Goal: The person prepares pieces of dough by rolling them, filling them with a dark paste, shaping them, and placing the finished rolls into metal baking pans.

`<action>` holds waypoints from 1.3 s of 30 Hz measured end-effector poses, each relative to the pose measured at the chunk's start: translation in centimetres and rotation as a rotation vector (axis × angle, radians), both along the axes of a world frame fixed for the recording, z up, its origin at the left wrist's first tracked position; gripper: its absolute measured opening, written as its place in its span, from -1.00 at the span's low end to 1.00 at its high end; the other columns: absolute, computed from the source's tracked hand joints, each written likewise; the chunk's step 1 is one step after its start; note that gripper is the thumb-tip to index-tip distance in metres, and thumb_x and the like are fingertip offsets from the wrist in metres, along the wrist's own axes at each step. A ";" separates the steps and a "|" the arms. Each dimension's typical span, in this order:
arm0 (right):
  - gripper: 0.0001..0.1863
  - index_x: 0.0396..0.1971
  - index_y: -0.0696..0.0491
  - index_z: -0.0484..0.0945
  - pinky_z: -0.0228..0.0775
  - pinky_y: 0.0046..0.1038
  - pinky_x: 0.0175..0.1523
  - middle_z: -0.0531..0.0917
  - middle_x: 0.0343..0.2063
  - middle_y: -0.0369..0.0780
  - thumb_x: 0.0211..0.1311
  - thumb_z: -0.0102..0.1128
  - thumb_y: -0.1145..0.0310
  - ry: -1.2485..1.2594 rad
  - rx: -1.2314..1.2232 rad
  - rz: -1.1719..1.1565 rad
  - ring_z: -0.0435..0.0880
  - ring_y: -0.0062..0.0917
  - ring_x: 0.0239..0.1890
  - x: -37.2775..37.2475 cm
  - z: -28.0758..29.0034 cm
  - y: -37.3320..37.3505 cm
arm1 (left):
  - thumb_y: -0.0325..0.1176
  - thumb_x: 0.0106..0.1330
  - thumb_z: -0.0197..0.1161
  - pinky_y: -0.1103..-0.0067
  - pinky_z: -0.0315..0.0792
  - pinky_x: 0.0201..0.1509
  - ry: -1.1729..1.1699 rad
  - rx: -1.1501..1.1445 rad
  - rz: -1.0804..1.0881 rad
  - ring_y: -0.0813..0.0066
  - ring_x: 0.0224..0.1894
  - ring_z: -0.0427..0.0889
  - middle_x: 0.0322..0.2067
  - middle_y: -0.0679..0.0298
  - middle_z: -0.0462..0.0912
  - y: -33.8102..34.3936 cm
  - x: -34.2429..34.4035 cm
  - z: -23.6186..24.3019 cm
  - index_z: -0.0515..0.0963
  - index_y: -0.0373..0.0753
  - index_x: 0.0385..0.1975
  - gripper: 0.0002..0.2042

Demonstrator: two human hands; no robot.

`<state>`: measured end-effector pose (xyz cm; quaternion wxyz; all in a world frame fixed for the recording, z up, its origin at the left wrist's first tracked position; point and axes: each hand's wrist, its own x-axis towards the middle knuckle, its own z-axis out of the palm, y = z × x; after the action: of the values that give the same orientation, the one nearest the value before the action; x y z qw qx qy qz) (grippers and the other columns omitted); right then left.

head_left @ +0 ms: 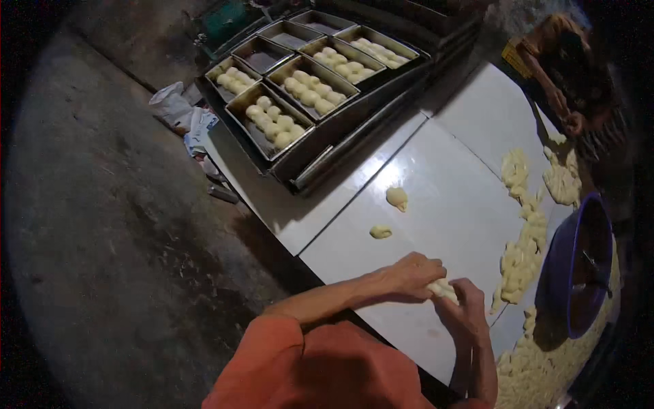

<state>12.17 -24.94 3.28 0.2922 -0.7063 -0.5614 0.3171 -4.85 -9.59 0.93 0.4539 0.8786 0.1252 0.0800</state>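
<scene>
Between my two hands a pale piece of dough [443,290] is held just over the white table. My left hand [413,273] grips its left side with curled fingers. On the other side my right hand [469,303] closes round it, thumb and fingers bent. Beyond my left hand lie a small dough lump [381,232] and a rounder dough ball [396,198], both untouched. To the right a long row of dough pieces [523,252] runs across the table.
Metal loaf pans [269,121] stand on a dark tray at the far left, several holding dough balls. A purple basin [571,266] sits at the right beside a mass of dough pieces [545,365]. Another person [562,75] works at the far right. The table [327,255] ends at the left above a concrete floor.
</scene>
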 end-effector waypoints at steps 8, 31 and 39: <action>-0.53 -0.12 0.15 0.64 0.59 -0.41 -0.14 0.73 -0.24 -0.12 0.00 0.61 0.26 0.228 -0.039 0.072 0.74 -0.42 -0.23 -5.0 7.4 7.9 | -0.17 0.29 0.27 0.19 0.53 -0.28 -0.051 0.217 -0.088 0.05 -0.32 0.67 -0.29 0.08 0.51 6.5 -9.2 9.4 0.50 -0.27 -0.13 -0.69; -0.57 -0.01 0.00 0.55 0.54 -0.07 -0.08 0.70 -0.24 -0.02 0.23 0.36 0.07 -0.384 0.300 0.379 0.70 -0.06 -0.14 -26.7 8.2 61.6 | -0.16 0.12 0.44 0.27 0.51 0.09 0.398 0.635 0.176 0.12 0.04 0.64 -0.10 0.20 0.68 59.4 -29.6 13.5 0.66 -0.08 0.05 -0.55; -0.39 0.21 -0.01 0.42 0.55 -0.02 -0.06 0.69 -0.21 0.03 0.26 0.32 0.01 -0.421 0.268 0.386 0.70 -0.02 -0.14 -26.8 8.7 60.8 | -0.08 0.11 0.45 0.26 0.53 0.07 0.343 0.690 0.072 0.08 0.03 0.64 -0.10 0.14 0.69 60.3 -29.6 13.1 0.66 -0.12 0.03 -0.52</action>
<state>-14.63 35.83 11.99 0.1944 -0.5920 -0.7702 0.1365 -34.43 50.72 14.07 0.1008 0.9753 0.1959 -0.0147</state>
